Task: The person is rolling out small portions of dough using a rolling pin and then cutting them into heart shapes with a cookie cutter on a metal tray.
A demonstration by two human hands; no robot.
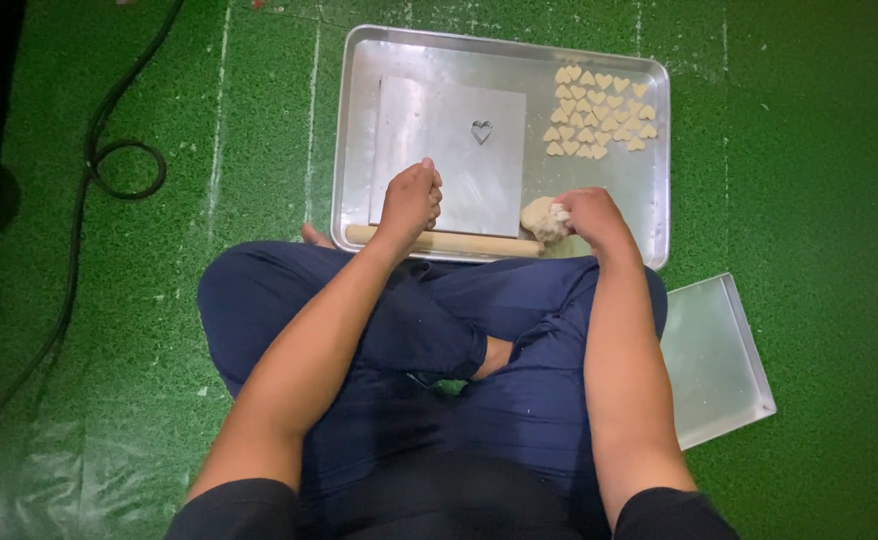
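I sit cross-legged in front of a large metal tray (pixel 359 120). My left hand (pixel 409 200) is closed with its fingers bunched over the flat metal sheet (pixel 449 150) in the tray; whether it holds a bit of dough I cannot tell. It rests just above a wooden rolling pin (pixel 479 243) lying along the tray's near edge. My right hand (pixel 591 215) grips a lump of pale dough (pixel 539 218) beside the sheet. A heart-shaped cutter (pixel 481 131) lies on the sheet. Several small heart-shaped dough pieces (pixel 599 112) are laid out in the tray's far right corner.
A second, smaller metal tray (pixel 719 360) lies on the green turf by my right knee. A dark cable (pixel 109 150) loops across the turf at the left. Clear plastic sheeting (pixel 49 480) covers the near left floor.
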